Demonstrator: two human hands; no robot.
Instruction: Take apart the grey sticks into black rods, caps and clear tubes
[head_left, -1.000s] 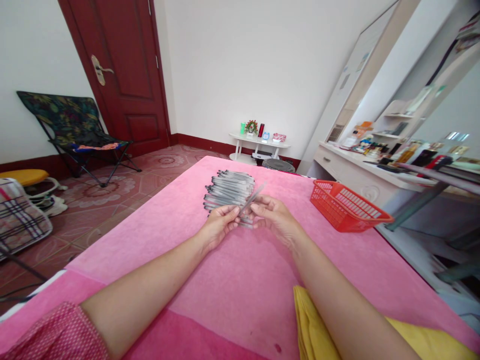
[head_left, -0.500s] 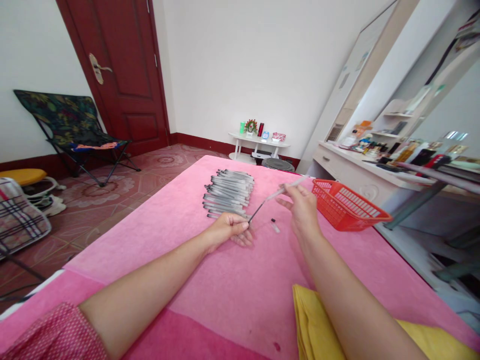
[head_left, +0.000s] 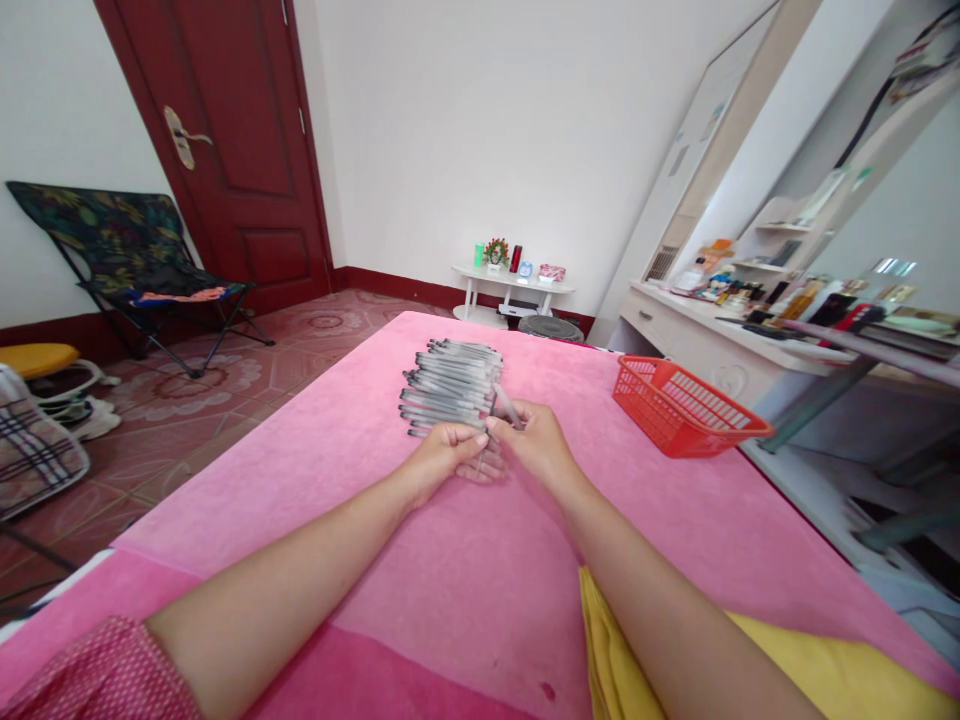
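Note:
My left hand (head_left: 456, 455) is closed in a pinch at a thin dark pen refill (head_left: 493, 404), largely hidden by the fingers. My right hand (head_left: 534, 438) is closed round a clear pen barrel (head_left: 509, 408), which slants up and left from its fingers. Both sets of fingertips meet just in front of a row of pens (head_left: 450, 385), clear-bodied with dark ends, lying side by side on the pink cloth (head_left: 300, 460). How the refill and barrel join between my fingers cannot be made out.
A red plastic basket (head_left: 686, 410) stands at the table's right edge. Folded yellow cloth (head_left: 604, 650) lies under my right forearm. Beyond the table are a small white stand (head_left: 480, 272), a dressing table (head_left: 675, 312) with bottles and a folding chair (head_left: 172, 250).
My right hand has come left and down with the barrel to meet my left hand. The small cap that lay on the cloth is no longer visible. The view has shifted slightly.

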